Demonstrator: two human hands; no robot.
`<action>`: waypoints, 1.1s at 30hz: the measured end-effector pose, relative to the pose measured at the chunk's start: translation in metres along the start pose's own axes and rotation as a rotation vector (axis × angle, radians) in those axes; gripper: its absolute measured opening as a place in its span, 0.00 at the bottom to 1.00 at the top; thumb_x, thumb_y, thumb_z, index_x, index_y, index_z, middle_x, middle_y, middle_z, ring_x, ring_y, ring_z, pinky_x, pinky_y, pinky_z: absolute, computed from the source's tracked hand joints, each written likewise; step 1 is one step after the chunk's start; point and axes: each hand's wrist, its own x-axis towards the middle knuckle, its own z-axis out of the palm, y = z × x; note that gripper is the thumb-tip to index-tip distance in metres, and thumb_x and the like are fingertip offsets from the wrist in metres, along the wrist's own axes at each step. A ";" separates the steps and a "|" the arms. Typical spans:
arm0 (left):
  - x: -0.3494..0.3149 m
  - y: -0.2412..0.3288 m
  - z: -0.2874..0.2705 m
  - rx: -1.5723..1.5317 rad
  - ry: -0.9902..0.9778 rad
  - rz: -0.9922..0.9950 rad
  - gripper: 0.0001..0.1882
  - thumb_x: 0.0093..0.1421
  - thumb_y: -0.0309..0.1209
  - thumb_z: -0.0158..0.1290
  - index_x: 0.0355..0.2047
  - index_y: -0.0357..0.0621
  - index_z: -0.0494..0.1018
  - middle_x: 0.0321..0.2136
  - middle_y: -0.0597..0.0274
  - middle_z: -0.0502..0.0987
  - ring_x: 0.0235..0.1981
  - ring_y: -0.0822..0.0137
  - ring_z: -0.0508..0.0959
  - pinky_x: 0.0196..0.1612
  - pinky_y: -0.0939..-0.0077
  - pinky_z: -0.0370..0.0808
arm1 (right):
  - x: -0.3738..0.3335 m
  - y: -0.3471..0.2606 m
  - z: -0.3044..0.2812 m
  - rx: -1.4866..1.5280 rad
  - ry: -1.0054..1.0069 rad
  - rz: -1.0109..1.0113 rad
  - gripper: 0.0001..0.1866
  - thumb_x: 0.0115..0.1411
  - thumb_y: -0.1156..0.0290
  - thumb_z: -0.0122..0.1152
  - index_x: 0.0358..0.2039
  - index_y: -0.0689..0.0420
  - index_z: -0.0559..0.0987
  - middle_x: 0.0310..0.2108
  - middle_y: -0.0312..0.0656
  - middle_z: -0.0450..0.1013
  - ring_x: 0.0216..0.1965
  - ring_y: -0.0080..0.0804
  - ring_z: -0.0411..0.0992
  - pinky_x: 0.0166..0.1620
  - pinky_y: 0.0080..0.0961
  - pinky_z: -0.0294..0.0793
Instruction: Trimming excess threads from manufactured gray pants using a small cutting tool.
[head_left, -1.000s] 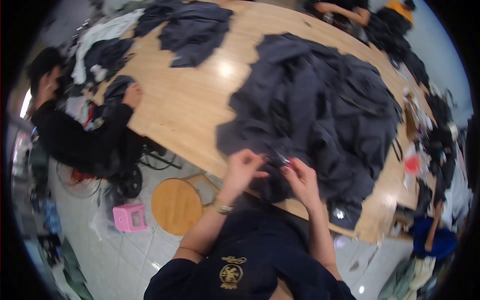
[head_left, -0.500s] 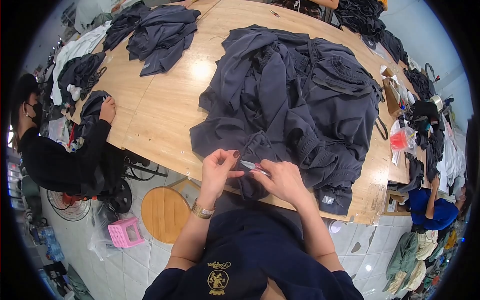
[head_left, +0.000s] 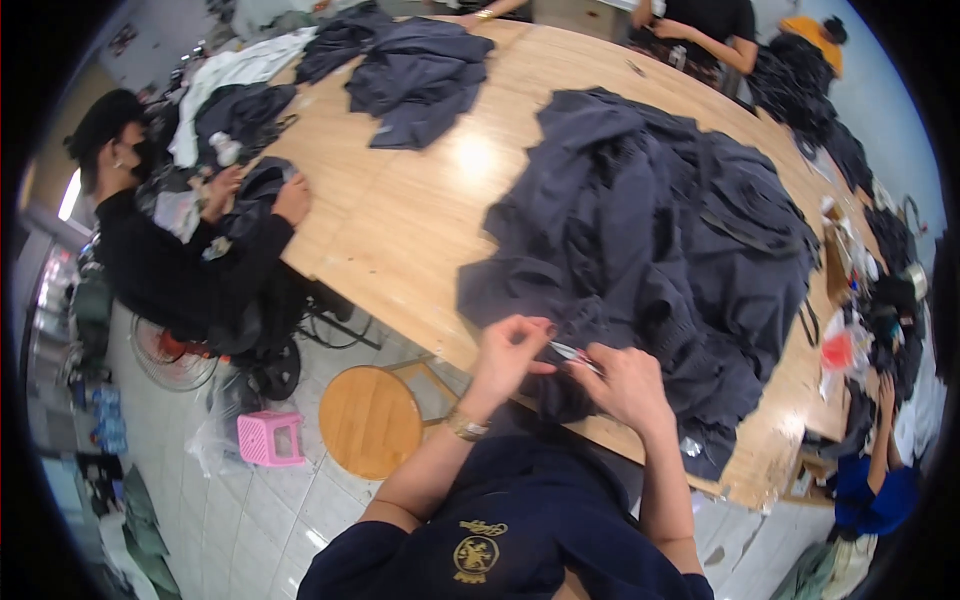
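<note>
Right hand (head_left: 628, 385) grasping one snipping tool (head_left: 570, 353); left hand (head_left: 508, 355), hold unclear; one large garment heap (head_left: 650, 230), one round stool (head_left: 370, 420).

The right hand (head_left: 628, 385) gripped small pale-bladed metal snips (head_left: 570, 352), blades toward the left hand (head_left: 512, 356), whose curled fingers were just beside the tips; whether they pinched anything could not be made out. Both hands were at the near edge of a rumpled heap of dark grey cloth garments (head_left: 650, 230) on a light-wood table (head_left: 390, 215). A round wooden stool (head_left: 370, 422) stood near a pink plastic step stool (head_left: 270, 438), and a black-sleeved co-worker (head_left: 180, 260) handled dark cloth (head_left: 262, 188) at the left.
</note>
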 end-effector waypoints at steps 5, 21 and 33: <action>-0.003 0.000 0.004 0.050 0.007 0.009 0.09 0.58 0.28 0.55 0.26 0.34 0.71 0.42 0.55 0.71 0.32 0.73 0.76 0.26 0.78 0.81 | 0.000 0.001 0.004 0.035 -0.021 0.002 0.18 0.53 0.56 0.58 0.21 0.59 0.76 0.15 0.49 0.70 0.21 0.48 0.71 0.25 0.36 0.68; 0.006 -0.012 -0.016 0.314 0.026 0.035 0.14 0.65 0.36 0.44 0.31 0.38 0.72 0.30 0.65 0.76 0.32 0.76 0.76 0.31 0.82 0.75 | -0.004 0.028 0.017 0.589 0.014 0.156 0.17 0.56 0.61 0.58 0.24 0.63 0.69 0.14 0.40 0.65 0.16 0.29 0.63 0.23 0.27 0.61; -0.007 -0.018 0.002 0.004 -0.279 -0.285 0.14 0.62 0.40 0.51 0.35 0.42 0.74 0.24 0.75 0.72 0.27 0.86 0.69 0.29 0.88 0.65 | -0.014 0.010 0.034 0.941 0.185 0.166 0.15 0.52 0.78 0.63 0.31 0.59 0.63 0.21 0.32 0.65 0.20 0.14 0.62 0.22 0.11 0.61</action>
